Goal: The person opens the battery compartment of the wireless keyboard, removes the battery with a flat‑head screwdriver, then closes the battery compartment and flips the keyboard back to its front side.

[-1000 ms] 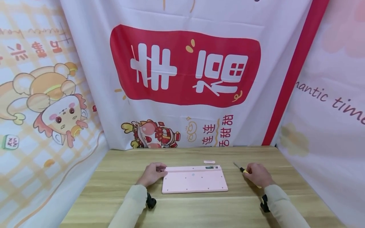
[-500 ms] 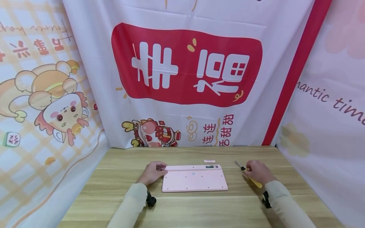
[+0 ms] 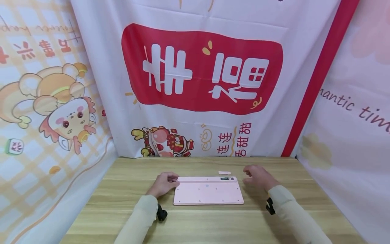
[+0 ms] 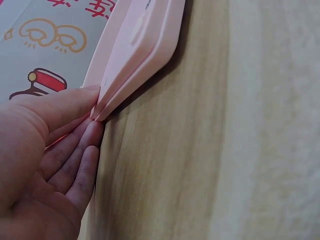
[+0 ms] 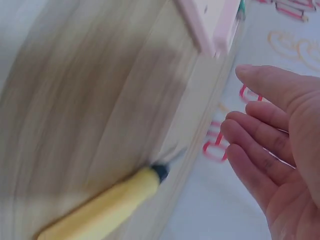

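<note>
A pink keyboard point(image 3: 210, 195) lies face down on the table, its screw-dotted underside up and a small compartment point(image 3: 226, 178) with green inside exposed at the far right. My left hand point(image 3: 163, 184) pinches its left far corner, thumb on top and fingers against the edge, as the left wrist view shows. Beyond the keyboard lies a small pink cover point(image 3: 224, 173). My right hand point(image 3: 259, 177) hovers right of the keyboard, fingers relaxed and holding nothing. In the right wrist view, a yellow-handled screwdriver point(image 5: 107, 207) lies on the table; the right arm mostly hides it in the head view.
The wooden table point(image 3: 195, 225) ends at a white curtain point(image 3: 201, 135) with a red printed panel. Patterned cloths hang at the left point(image 3: 27, 135) and right point(image 3: 350, 142) sides. Black camera mounts sit on both wrists.
My right hand has let go of the screwdriver on the table and moved left toward the keyboard and the small cover. My left hand stays at the keyboard's corner.
</note>
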{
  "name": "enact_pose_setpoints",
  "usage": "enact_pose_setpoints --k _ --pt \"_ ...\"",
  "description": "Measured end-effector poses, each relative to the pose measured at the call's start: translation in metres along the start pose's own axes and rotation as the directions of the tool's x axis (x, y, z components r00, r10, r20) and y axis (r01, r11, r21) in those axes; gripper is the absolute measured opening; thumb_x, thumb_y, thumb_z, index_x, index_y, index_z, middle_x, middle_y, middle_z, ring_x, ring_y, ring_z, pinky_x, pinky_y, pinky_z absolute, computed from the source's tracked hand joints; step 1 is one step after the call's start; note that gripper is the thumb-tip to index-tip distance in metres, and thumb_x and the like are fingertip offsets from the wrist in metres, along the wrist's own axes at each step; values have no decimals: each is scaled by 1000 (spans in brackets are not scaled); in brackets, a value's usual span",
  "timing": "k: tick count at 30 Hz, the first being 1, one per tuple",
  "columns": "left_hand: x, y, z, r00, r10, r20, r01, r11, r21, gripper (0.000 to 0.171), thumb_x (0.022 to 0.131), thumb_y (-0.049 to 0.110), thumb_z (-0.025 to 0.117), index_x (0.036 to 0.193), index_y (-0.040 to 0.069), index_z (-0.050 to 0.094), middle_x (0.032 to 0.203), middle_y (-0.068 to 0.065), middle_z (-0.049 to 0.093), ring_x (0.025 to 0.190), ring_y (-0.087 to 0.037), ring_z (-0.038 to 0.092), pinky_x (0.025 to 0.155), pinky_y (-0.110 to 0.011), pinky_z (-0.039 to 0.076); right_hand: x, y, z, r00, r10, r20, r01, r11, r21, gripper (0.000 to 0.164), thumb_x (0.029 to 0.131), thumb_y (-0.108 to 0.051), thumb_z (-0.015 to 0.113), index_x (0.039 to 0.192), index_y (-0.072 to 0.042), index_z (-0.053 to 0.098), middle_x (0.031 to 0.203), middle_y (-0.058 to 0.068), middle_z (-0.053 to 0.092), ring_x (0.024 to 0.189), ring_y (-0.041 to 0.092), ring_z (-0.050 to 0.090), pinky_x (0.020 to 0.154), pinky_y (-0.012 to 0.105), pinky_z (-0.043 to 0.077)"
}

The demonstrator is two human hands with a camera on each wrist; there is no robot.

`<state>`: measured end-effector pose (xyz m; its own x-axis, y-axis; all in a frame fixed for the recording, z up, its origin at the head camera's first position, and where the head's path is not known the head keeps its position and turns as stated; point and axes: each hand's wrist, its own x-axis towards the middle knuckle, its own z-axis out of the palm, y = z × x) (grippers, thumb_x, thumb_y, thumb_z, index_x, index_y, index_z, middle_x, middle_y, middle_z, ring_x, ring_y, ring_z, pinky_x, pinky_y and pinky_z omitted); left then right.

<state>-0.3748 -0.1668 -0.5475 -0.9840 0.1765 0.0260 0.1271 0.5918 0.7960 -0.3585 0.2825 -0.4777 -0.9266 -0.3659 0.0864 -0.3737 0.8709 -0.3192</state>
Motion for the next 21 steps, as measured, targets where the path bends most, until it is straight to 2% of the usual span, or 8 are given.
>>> enact_pose_setpoints --k 4,8,14,18,21 --pt "0 0 1 1000 -10 9 10 1000 -1 27 95 20 80 122 14 76 108 1 75 99 -14 69 93 -39 61 10 -17 11 993 -109 -33 109 994 -1 23 88 -12 84 106 -1 75 97 13 76 85 19 68 79 38 62" --pt "-1 4 1 1000 -18 8 18 1000 -3 29 96 20 79 123 13 75 109 0 75 101 -16 69 95 -41 61 19 -31 20 989 -147 -34 147 989 3 15 89 -9 83 101 -3 75 93 7 75 84 17 66 76 32 60" --pt "-4 9 0 1000 -18 2 18 1000 4 29 96 20 79 123 13 75 110 -1 75 102 -16 69 96 -42 61 25 -43 32 994 -113 2 113 992 49 10 89 -4 81 92 -9 73 88 5 70 77 13 58 63 26 51" --pt "-6 9 -1 1000 -8 1 8 1000 2 29 95 18 79 123 11 75 110 -2 76 101 -17 70 96 -42 61 27 -43 40 994 -107 -2 107 994 38 12 89 -3 80 89 -12 74 89 2 69 77 11 58 65 23 52" --pt "-7 7 -1 1000 1 1 -1 1000 -2 29 95 17 79 123 10 75 109 -2 76 101 -17 70 95 -42 61 28 -44 44 993 -114 -18 115 993 9 14 88 0 80 90 -13 75 91 1 70 80 12 61 69 25 55"
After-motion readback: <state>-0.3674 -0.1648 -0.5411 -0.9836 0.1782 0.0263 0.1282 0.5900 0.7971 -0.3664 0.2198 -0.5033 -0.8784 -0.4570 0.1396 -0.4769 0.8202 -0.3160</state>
